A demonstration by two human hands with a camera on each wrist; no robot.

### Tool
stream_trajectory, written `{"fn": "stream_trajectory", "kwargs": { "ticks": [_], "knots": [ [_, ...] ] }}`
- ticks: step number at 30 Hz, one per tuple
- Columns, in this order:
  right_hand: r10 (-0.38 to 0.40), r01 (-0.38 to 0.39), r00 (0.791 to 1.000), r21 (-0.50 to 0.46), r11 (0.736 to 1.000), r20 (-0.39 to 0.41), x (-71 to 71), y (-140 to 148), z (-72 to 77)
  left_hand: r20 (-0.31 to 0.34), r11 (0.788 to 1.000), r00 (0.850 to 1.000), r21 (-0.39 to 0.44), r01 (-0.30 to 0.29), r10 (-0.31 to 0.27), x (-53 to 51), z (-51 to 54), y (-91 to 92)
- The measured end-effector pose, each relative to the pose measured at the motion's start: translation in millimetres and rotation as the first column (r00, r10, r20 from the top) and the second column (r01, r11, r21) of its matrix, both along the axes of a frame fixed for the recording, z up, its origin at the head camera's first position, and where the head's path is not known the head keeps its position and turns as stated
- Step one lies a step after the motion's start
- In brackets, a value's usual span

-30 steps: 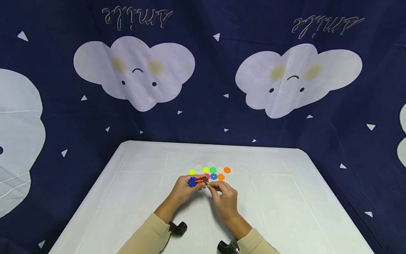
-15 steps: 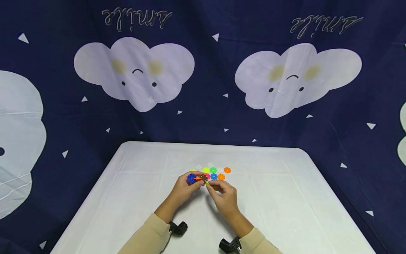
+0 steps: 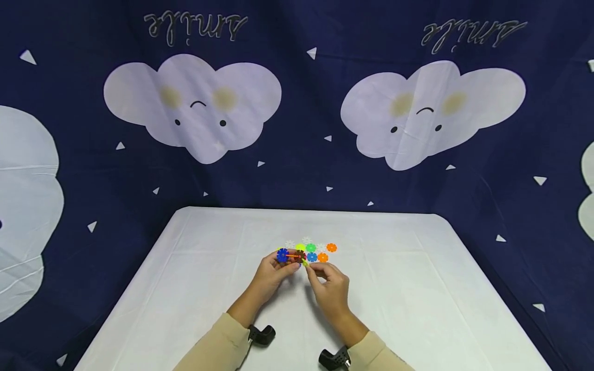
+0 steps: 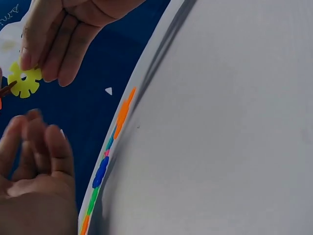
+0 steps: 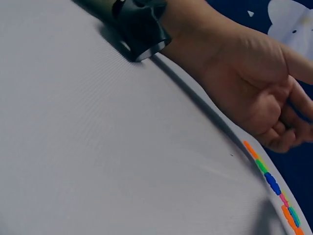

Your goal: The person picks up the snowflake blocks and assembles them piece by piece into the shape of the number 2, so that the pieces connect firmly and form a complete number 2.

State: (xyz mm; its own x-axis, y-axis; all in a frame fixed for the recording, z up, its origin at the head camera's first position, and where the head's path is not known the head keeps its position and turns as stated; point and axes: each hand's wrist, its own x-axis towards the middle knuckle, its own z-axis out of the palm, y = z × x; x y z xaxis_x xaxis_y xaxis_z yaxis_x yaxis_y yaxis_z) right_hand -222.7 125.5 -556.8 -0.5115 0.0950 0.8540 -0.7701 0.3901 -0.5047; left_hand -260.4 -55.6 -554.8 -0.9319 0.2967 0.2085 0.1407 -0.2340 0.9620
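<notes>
Above the table, my left hand (image 3: 269, 273) holds a small joined piece of notched snowflake discs. A blue disc (image 3: 282, 255) forms its left end, a thin orange disc (image 3: 293, 255) is seen edge-on, and a brown disc (image 3: 300, 255) sits at its right. My right hand (image 3: 335, 289) pinches a yellow-green snowflake disc (image 4: 24, 86) between thumb and finger, against the brown one. In the left wrist view a brown edge meets the yellow disc; how deep they interlock I cannot tell. The right wrist view shows my right palm, with the fingertips cut off by the frame's edge.
Just beyond the hands, several loose discs lie flat on the white table (image 3: 417, 288), among them orange (image 3: 331, 247), green (image 3: 311, 248), blue (image 3: 312, 257) and white (image 3: 306, 240) ones. A dark blue cloth (image 3: 306, 180) with cloud prints hangs behind the table.
Both hands stay close together. The joined discs have risen slightly and turned, so the blue disc sits higher. The yellow disc stays pinched at the brown one.
</notes>
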Motion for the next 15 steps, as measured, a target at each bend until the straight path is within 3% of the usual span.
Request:
{"fn": "stream_trajectory", "kwargs": {
  "ticks": [5,11,15],
  "knots": [
    [-0.062,0.064,0.996,0.036,0.997,-0.061,1.9,-3.4,-0.4,0.036,0.998,0.999,-0.066,-0.014,0.017,3.2,-0.3,7.9],
    [-0.115,0.124,0.985,0.063,0.990,-0.129,0.9,-7.8,-1.8,0.072,0.998,0.996,0.050,-0.047,0.044,9.0,1.2,22.8],
    [-0.117,0.124,0.985,0.053,0.991,-0.129,0.2,-7.3,-2.1,0.074,0.994,0.993,0.050,-0.096,0.093,11.0,1.6,27.9]
  ]
}}
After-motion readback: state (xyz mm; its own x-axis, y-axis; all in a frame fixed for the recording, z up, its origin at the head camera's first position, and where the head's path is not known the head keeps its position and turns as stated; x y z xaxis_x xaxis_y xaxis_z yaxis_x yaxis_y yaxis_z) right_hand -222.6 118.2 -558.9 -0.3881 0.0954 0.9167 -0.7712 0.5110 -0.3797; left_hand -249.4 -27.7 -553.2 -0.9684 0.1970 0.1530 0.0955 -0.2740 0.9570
